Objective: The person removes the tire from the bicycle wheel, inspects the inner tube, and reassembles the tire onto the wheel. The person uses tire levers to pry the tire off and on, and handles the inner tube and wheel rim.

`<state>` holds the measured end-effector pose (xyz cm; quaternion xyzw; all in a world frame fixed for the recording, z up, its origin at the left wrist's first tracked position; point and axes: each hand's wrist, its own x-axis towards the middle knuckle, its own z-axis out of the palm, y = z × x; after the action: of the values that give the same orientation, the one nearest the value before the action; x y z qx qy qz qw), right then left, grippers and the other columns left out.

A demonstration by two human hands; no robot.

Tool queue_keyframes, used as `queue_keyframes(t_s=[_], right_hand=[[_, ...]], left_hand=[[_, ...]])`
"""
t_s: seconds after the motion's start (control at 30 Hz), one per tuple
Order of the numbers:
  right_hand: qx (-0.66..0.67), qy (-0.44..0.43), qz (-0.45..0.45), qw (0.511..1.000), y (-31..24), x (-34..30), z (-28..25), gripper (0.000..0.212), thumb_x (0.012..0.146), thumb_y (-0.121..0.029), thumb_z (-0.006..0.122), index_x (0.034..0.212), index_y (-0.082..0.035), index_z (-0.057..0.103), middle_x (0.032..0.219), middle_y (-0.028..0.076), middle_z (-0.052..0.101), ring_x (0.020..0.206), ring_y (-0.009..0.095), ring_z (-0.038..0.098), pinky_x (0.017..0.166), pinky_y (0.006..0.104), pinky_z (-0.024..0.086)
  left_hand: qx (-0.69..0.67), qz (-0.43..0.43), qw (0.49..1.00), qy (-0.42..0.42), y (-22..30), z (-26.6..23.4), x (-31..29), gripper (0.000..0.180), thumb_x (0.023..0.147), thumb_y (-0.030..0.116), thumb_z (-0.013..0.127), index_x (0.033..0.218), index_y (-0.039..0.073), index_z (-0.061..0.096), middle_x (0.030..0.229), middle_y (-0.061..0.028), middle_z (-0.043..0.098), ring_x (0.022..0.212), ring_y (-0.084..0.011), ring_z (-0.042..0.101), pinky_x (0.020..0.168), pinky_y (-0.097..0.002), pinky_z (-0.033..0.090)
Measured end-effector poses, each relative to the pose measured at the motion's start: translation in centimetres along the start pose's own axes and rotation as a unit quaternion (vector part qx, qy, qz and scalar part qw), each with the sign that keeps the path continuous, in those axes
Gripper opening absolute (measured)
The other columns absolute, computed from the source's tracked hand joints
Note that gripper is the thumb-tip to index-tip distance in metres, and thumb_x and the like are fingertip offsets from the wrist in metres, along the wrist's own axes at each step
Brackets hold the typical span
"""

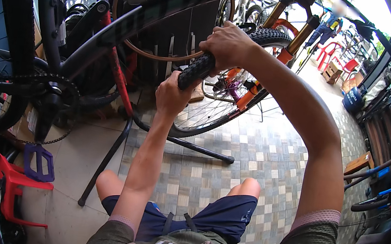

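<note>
Left hand: the left hand (174, 92) grasps the tyre, thumb side up, its fingers partly hidden behind the rubber.
Right hand: the right hand (228, 50) is clasped over the same tyre from above, further out and to the right of the left hand.
Tyre: the black knobby tyre (196, 71) shows a short bare stretch between the two hands, touching both; the rest curves below the left hand and beyond the right one.
Spokes: thin spokes (202, 110) fan out to the right of the left hand, below the right hand.
Fork: a fork (246, 99) with orange lower legs and gold uppers stands just beyond the right hand and forearm.
Frame: a dark bicycle frame (142, 18) slants across, above and to the left of the left hand.
Pedal: a purple pedal (40, 163) hangs well to the left of and below the left hand, near a looping chain (77, 109).
Stand: a red post (120, 77) rises left of the left hand; a black leg (201, 149) lies below that hand.
Chair: a red plastic chair (11, 191) sits far to the lower left of the left hand.
Floor: patchwork tiles (188, 175) spread below both hands.
Background: a person (334, 26), a wooden crate (332, 72) and a blue container (354, 99) are well beyond the right hand, to its right.
</note>
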<state>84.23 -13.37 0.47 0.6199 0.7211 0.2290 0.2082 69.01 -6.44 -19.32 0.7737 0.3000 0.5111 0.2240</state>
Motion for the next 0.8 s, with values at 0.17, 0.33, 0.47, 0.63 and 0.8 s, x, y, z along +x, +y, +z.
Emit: queue_keyframes(t_s=[0.17, 0.33, 0.47, 0.63, 0.8], right_hand=[[0.067, -0.071, 0.000, 0.995, 1.1, 0.4, -1.3, 0.046, 0.074, -0.061, 0.088, 0.105, -0.028, 0.080, 0.097, -0.002, 0.078, 0.102, 0.025, 0.075, 0.091, 0.0423, 0.056], [0.086, -0.014, 0.024, 0.996, 1.6, 0.1, 0.0, 0.041, 0.079, -0.059, 0.085, 0.104, -0.027, 0.080, 0.097, 0.000, 0.078, 0.101, 0.025, 0.075, 0.090, 0.0413, 0.057], [0.126, 0.066, 0.066, 0.988, 1.5, -0.1, 1.7, 0.038, 0.078, -0.055, 0.087, 0.096, -0.023, 0.078, 0.087, 0.004, 0.076, 0.093, 0.028, 0.075, 0.086, 0.0418, 0.058], [0.130, 0.080, 0.106, 0.983, 1.1, 0.6, 3.1, 0.035, 0.081, -0.052, 0.084, 0.086, -0.018, 0.075, 0.079, 0.003, 0.075, 0.088, 0.026, 0.076, 0.087, 0.0392, 0.058], [0.114, 0.200, 0.082, 0.970, 1.2, 1.2, 5.7, 0.015, 0.078, -0.028, 0.079, 0.085, -0.016, 0.074, 0.081, 0.005, 0.076, 0.087, 0.026, 0.076, 0.086, 0.0394, 0.058]], left_hand=[[-0.005, 0.008, 1.000, 0.020, 0.8, 0.2, 0.9, 0.044, 0.088, 0.046, 0.086, 0.089, 0.005, 0.070, 0.072, -0.0153, 0.071, 0.071, -0.0378, 0.074, 0.063, -0.0437, 0.055], [-0.006, 0.012, 0.999, 0.043, 0.1, 1.2, 1.8, 0.045, 0.087, 0.046, 0.087, 0.081, 0.005, 0.069, 0.066, -0.0143, 0.068, 0.065, -0.0370, 0.071, 0.060, -0.0425, 0.053], [0.005, 0.013, 0.997, 0.072, -0.5, 2.0, 2.3, 0.044, 0.087, 0.045, 0.087, 0.079, 0.006, 0.069, 0.065, -0.0144, 0.066, 0.063, -0.0370, 0.070, 0.059, -0.0424, 0.052], [0.024, -0.037, 0.997, 0.058, -0.7, 2.2, 2.7, 0.050, 0.085, 0.057, 0.082, 0.080, 0.009, 0.069, 0.076, -0.0144, 0.072, 0.075, -0.0404, 0.073, 0.065, -0.0497, 0.056], [0.024, -0.050, 0.997, 0.055, -0.8, 2.1, 3.4, 0.050, 0.086, 0.058, 0.081, 0.081, 0.010, 0.071, 0.075, -0.0147, 0.073, 0.075, -0.0406, 0.073, 0.066, -0.0497, 0.057]])
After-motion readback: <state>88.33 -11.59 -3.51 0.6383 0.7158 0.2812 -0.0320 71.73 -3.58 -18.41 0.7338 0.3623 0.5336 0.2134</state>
